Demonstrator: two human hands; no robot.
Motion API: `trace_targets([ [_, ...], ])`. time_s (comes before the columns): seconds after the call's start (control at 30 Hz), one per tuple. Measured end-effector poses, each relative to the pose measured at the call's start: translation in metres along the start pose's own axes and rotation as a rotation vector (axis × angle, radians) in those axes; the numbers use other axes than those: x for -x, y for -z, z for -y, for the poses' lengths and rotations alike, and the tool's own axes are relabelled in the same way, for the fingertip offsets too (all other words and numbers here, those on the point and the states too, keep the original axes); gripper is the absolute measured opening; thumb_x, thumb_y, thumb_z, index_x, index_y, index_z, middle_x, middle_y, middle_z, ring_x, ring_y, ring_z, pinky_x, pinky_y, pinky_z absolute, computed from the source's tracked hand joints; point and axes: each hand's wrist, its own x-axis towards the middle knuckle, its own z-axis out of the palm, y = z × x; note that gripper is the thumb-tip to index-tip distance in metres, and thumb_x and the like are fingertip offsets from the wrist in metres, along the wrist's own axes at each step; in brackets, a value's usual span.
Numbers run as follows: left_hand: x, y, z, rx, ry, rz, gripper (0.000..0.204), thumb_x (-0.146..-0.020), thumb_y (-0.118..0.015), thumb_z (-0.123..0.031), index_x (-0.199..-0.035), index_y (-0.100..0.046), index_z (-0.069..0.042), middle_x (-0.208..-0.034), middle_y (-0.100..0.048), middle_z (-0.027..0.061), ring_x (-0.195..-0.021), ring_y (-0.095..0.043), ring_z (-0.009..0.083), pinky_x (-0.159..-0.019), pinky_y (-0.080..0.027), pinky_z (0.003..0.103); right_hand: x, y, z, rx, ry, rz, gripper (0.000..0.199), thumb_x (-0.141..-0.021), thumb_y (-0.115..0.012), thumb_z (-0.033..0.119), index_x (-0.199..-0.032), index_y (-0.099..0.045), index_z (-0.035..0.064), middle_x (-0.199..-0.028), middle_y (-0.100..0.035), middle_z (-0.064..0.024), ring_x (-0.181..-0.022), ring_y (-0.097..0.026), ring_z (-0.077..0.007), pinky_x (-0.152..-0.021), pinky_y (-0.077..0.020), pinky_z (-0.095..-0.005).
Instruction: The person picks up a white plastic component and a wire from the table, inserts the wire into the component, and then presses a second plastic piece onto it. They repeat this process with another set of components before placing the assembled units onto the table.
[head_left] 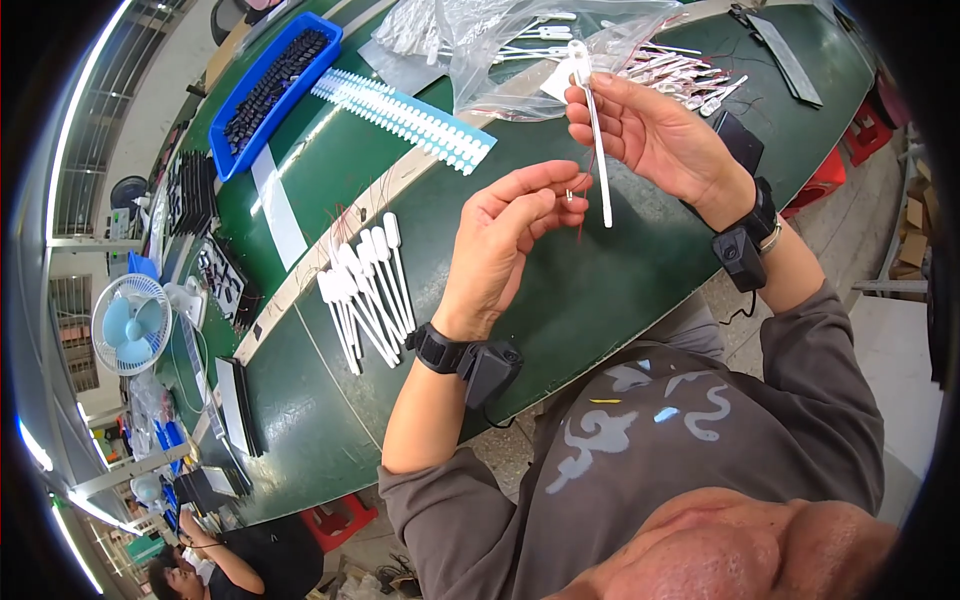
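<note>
Above the green table, my right hand (650, 130) pinches a slim white plastic stick (601, 160) by its wider, spoon-like head, the thin end pointing down. Thin dark red wires (583, 222) hang beside the stick. My left hand (515, 225) is closed around these wires, thumb against fingers, with a small pale piece (570, 195) showing at the fingertips. To the left of that hand lies a group of similar white sticks (370, 280), side by side with wires at their heads. More white sticks with red wires (680, 75) are heaped beyond my right hand.
A clear plastic bag (500, 75) lies at the back beside a light-blue sheet of white stickers (410, 120). A blue tray (222, 130) of black parts stands farther left. Dark flat parts (190, 190) and a fan (130, 325) are at left; another person (240, 555) sits lower left.
</note>
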Motion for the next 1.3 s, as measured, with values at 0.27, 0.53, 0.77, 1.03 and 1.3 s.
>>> trace_targets([
  [0.27,0.003,-0.007,-0.001,-0.281,0.109,-0.119,0.042,-0.099,-0.058,-0.018,-0.134,-0.053,0.003,-0.112,-0.069,0.0193,-0.084,-0.071,0.0176,-0.071,-0.058,0.027,0.006,0.009,-0.015,0.031,0.089,-0.094,0.031,-0.103,-0.054,0.021,-0.124,-0.057,-0.0009,-0.121,-0.065,-0.012,-0.11,-0.065,-0.0179,-0.099,-0.0543,-0.032],
  [0.53,0.002,-0.01,0.003,-0.277,0.227,-0.013,0.053,-0.092,-0.069,-0.013,-0.139,-0.047,0.001,-0.095,-0.069,0.0065,-0.073,-0.063,0.0087,-0.06,-0.051,0.022,0.004,0.014,-0.019,0.007,0.118,-0.103,0.031,-0.103,-0.053,0.021,-0.126,-0.055,-0.0004,-0.126,-0.062,-0.0145,-0.114,-0.063,-0.0207,-0.101,-0.0528,-0.0335],
  [0.77,0.002,-0.008,-0.002,-0.394,0.146,-0.13,0.053,-0.09,-0.07,-0.007,-0.138,-0.049,-0.001,-0.089,-0.066,0.0028,-0.073,-0.06,0.0065,-0.061,-0.05,0.02,0.002,0.016,-0.019,-0.006,0.107,-0.132,0.026,-0.101,-0.057,0.021,-0.119,-0.057,0.0014,-0.126,-0.063,-0.014,-0.112,-0.063,-0.0195,-0.1,-0.0526,-0.0323],
  [1.03,-0.001,0.001,-0.003,-0.462,0.145,-0.176,0.058,-0.09,-0.071,-0.008,-0.141,-0.045,0.0,-0.091,-0.067,0.004,-0.077,-0.063,0.0086,-0.063,-0.049,0.021,-0.002,0.032,-0.026,-0.032,0.113,-0.143,0.021,-0.099,-0.061,0.019,-0.115,-0.058,0.0064,-0.122,-0.064,-0.009,-0.108,-0.062,-0.0155,-0.095,-0.0524,-0.0286],
  [1.3,-0.002,-0.004,0.005,-0.423,0.17,-0.162,0.07,-0.09,-0.071,-0.008,-0.148,-0.034,0.0,-0.091,-0.067,0.0065,-0.078,-0.063,0.01,-0.064,-0.05,0.022,-0.001,0.025,-0.029,0.091,0.147,-0.238,0.039,-0.098,-0.062,0.017,-0.133,-0.053,0.004,-0.116,-0.064,-0.0052,-0.101,-0.062,-0.0111,-0.092,-0.0526,-0.0266],
])
